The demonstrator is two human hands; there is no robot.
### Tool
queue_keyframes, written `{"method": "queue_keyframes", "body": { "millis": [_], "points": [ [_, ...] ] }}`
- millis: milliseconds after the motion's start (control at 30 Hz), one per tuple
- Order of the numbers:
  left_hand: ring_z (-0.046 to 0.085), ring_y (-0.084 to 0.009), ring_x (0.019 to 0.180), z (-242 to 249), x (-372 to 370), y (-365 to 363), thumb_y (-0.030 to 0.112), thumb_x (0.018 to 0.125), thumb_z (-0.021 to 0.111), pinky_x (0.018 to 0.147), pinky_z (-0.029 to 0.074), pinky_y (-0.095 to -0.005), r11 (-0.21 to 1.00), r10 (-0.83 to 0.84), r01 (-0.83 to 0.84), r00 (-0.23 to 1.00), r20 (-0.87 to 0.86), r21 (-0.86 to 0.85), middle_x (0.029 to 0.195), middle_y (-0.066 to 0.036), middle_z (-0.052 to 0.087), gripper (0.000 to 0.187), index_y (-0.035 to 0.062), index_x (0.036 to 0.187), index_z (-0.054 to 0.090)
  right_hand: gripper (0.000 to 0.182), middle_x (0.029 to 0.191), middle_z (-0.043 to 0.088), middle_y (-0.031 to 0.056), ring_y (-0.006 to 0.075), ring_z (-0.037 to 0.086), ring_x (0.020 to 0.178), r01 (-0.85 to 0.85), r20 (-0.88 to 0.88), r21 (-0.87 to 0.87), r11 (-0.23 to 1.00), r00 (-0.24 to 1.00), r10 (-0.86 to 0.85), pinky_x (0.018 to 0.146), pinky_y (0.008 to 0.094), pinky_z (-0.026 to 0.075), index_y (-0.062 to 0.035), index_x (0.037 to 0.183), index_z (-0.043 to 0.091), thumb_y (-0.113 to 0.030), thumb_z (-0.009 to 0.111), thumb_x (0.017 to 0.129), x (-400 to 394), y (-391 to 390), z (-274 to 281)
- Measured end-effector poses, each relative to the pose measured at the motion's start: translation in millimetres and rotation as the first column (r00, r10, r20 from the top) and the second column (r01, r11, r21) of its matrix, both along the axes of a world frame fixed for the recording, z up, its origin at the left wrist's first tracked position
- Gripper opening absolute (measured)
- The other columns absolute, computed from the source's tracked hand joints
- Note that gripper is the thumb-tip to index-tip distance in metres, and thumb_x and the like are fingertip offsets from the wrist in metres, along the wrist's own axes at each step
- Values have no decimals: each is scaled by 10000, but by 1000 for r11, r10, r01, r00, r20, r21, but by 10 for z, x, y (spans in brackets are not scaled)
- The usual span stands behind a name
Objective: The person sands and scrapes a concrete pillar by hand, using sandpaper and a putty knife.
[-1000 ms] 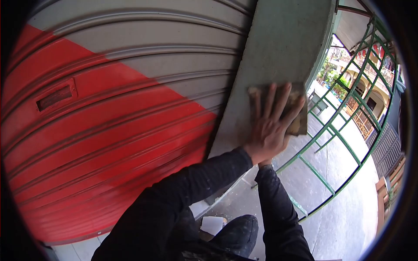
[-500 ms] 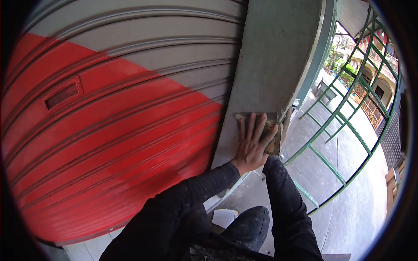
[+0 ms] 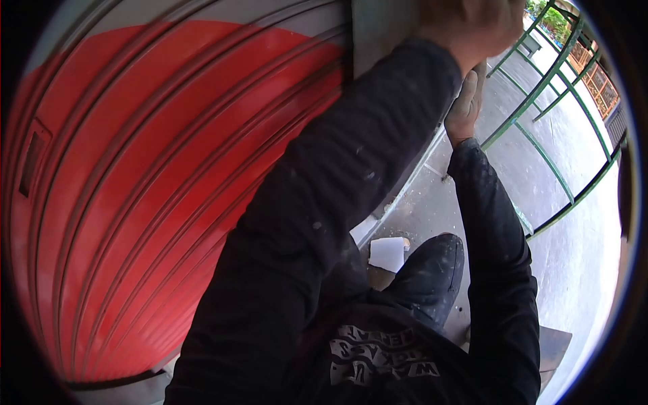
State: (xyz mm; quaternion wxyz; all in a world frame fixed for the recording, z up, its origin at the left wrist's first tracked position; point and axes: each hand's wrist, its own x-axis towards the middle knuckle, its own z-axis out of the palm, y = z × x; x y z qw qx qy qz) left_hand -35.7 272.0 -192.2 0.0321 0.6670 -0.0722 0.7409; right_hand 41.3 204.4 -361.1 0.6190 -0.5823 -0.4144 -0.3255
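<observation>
My left hand (image 3: 476, 27) is raised to the top edge of the view, over the grey post (image 3: 379, 30). Motion smears it and its fingers are partly cut off, so what lies under it is hidden. Lower down, my right hand (image 3: 466, 106) rests along the outer side edge of that post, fingers stretched upward and flat. Nothing shows in this hand. The worn, brownish sheet that looks like sandpaper, under my left hand earlier, cannot be seen now.
A red and grey ribbed roller shutter (image 3: 182, 135) fills the left side. To the right stands a green metal frame (image 3: 550, 158) with rungs. A white block-like piece (image 3: 387, 254) lies on the floor by my knee (image 3: 439, 270). A brown board (image 3: 555, 347) is at lower right.
My left hand has moved up the post, away from its flat press on the sheet. My right hand now shows more fully at the edge. The view has tilted downward.
</observation>
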Motion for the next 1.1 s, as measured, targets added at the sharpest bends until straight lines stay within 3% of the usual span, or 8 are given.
{"method": "queue_keyframes", "body": {
  "millis": [100,233,433,600,733,900,1033,1100],
  "points": [
    [41,-611,1518,-1055,-329,56,295,779,721,1153,1,-790,993,-102,70,904,-415,-92,1690,-311,61,958,225,1631,290,642,1676,281,193,311,236,1560,-6,-13,-18,1000,1000,5,1261,375,174,19,1611,268,-377,304,1107,45,-13,-7],
    [-38,-633,1511,-2825,-367,199,328,886,625,1133,-50,-802,981,-128,21,815,-565,-193,1685,-332,41,835,199,1635,281,653,1703,232,174,298,188,1578,-17,-19,-14,1000,1000,17,1273,373,143,5,1630,232,-385,289,1108,43,-11,-26],
    [-36,-611,1521,-1198,-316,-13,331,889,653,1150,-39,-781,972,-142,37,880,-454,-233,1688,-323,41,887,151,1649,233,683,1695,238,190,298,201,1572,241,194,-229,943,961,-198,1268,372,150,30,1619,226,-423,287,1112,194,-17,-169],
    [28,-572,1535,109,-146,36,325,821,739,1173,4,-767,985,-153,133,971,-183,-113,1691,-290,98,925,184,1626,306,702,1685,255,201,306,200,1571,11,-78,-137,991,997,-22,1267,382,150,40,1614,237,-432,320,1100,-137,-102,-262],
    [25,-604,1522,-587,-251,102,468,944,564,1147,5,-785,992,-111,80,928,-354,-101,1690,-299,95,752,185,1609,358,736,1685,254,203,312,195,1574,18,-134,-64,998,991,-27,1269,391,143,32,1614,253,-489,252,1094,-248,-47,-392],
    [-31,-630,1512,-2914,-345,109,411,1026,416,1129,-67,-796,921,-263,57,822,-505,-386,1670,-351,82,634,116,1586,375,755,1682,260,208,315,204,1572,-81,-186,82,993,978,95,1268,401,149,41,1610,262,-508,210,1094,-305,25,-360],
    [-90,-645,1497,-2599,-352,31,441,1029,401,1121,-74,-798,913,-257,47,837,-483,-405,1663,-374,2,705,84,1623,270,736,1678,272,206,316,222,1566,-53,-202,45,998,977,62,1268,405,155,48,1609,256,-475,229,1091,-339,0,-352],
    [-99,-648,1493,-1668,-382,77,455,1036,397,1118,-73,-798,943,-208,34,836,-507,-331,1668,-366,-32,731,90,1643,220,726,1678,274,203,315,227,1565,15,-184,-51,999,983,-24,1267,403,164,48,1610,253,-456,244,1088,-296,-33,-395]
  ]
}}
